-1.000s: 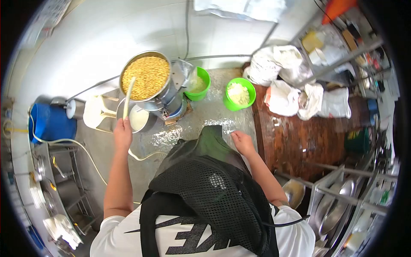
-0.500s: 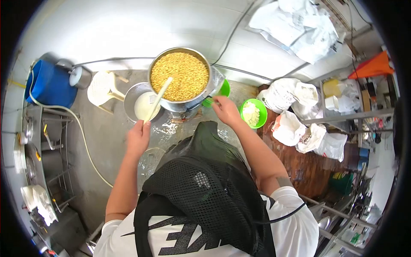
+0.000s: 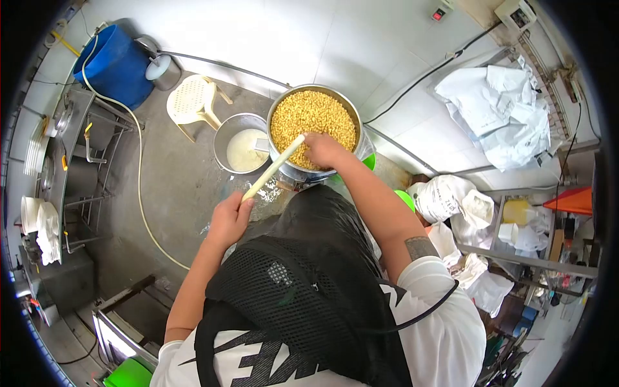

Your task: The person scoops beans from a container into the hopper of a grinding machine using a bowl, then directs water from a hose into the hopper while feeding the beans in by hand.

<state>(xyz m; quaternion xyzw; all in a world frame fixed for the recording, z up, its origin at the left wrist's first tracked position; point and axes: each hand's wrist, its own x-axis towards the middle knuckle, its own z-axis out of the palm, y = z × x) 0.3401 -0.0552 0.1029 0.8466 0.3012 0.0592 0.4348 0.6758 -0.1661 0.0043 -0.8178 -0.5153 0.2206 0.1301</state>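
Observation:
My left hand is wrapped round the lower end of a pale stick, which slants up over the rim of the round metal hopper. Soaked-looking yellow beans fill the hopper. My right hand is at the stick's upper end, over the beans; its fingertips are partly hidden, so whether it grips the stick is unclear. Left of the hopper stands a metal pot with whitish liquid in it, under a metal spout.
A cream plastic stool and a blue barrel stand at the upper left. A pale hose runs along the floor. White sacks and a green bucket are at the right, with metal shelving beyond.
The view has turned rightward. My right hand has moved from beside the green bucket to the hopper, over the beans. My left hand still holds the stick, now slanted more to the right.

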